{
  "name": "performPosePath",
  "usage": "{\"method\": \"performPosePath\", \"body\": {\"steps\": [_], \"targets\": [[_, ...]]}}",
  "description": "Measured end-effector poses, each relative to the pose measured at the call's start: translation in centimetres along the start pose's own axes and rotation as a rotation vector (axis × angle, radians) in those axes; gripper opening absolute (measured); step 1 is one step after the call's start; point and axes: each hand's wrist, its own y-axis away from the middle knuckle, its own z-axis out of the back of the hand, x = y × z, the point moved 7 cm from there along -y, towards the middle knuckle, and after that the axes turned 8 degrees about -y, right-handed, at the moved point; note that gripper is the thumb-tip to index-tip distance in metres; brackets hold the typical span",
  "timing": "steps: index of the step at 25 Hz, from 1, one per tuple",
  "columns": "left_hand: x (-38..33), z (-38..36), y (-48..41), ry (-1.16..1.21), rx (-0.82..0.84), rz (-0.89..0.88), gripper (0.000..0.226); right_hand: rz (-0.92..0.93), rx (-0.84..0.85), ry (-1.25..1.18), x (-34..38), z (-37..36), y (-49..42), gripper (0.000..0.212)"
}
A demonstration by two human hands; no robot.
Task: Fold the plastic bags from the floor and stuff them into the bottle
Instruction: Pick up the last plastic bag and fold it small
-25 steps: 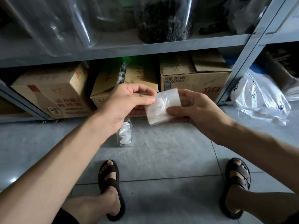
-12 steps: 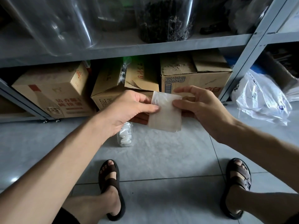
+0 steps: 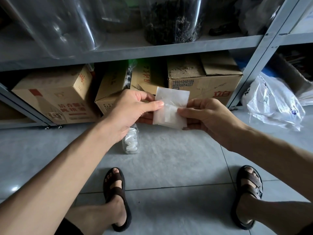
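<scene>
Folded plastic bag (image 3: 171, 108): a flat, translucent white rectangle with a crease across its middle, held in the air between both hands. The left hand (image 3: 130, 111) pinches its left edge, thumb in front and fingers behind. The right hand (image 3: 210, 116) pinches its right edge in the same way. Below the left hand, and partly hidden by it, a clear bottle (image 3: 131, 144) containing white folded pieces rests on the grey tiled floor (image 3: 169, 158). Behind are cardboard boxes (image 3: 203, 82) under a grey metal shelf (image 3: 135, 51). A crumpled clear bag (image 3: 274, 106) lies at right, and sandalled feet (image 3: 116, 192) are in the foreground.
</scene>
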Motion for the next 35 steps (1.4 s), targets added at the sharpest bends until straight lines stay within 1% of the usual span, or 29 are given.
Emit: {"method": "performPosePath", "body": {"steps": [2, 6, 9, 11, 13, 15, 20, 25, 28, 31, 34, 35], "targets": [[-0.1, 0.0, 0.0, 0.012, 0.007, 0.001, 0.011, 0.002, -0.016, 0.000, 0.1, 0.1, -0.1, 0.001], [-0.3, -0.5, 0.2, 0.032, 0.067, 0.003, 0.012, 0.010, -0.025, -0.023, 0.0, 0.6, -0.3, 0.004], [-0.2, -0.5, 0.1, 0.048, 0.084, 0.009, 0.018, 0.025, -0.019, -0.059, 0.1, 0.7, -0.4, 0.013], [-0.2, -0.4, 0.1, 0.073, 0.081, 0.014, 0.017, 0.041, -0.007, -0.096, 0.3, 0.5, -0.3, 0.005], [-0.2, -0.5, 0.1, 0.084, 0.092, 0.014, 0.018, 0.054, 0.003, -0.093, 0.5, 0.4, -0.2, 0.019], [-0.3, -0.4, 0.1, 0.093, 0.097, 0.013, 0.025, 0.069, 0.001, -0.078, 0.7, 0.4, -0.2, 0.027], [-0.1, -0.6, 0.0, 0.059, 0.140, 0.010, 0.038, 0.129, 0.013, 0.005, 1.1, 0.3, -0.2, 0.028], [-0.2, -1.0, 0.1, 0.087, 0.200, 0.001, 0.030, 0.181, 0.003, 0.063, 1.3, 0.3, -0.2, 0.028], [-0.1, -1.4, 0.2, 0.022, 0.212, -0.005, 0.009, 0.199, -0.005, 0.086, 1.4, 0.2, -0.1, 0.029], [0.2, -1.2, -0.2, -0.055, 0.180, -0.039, 0.015, 0.176, -0.006, 0.071, 1.2, 0.1, -0.2, 0.032], [0.2, -0.7, -0.3, -0.124, 0.136, -0.068, 0.019, 0.111, 0.002, 0.010, 0.9, 0.3, -0.3, 0.035], [0.2, -0.7, -0.3, -0.156, 0.132, -0.083, 0.021, 0.100, 0.016, 0.033, 0.9, 0.2, -0.3, 0.034]]}}
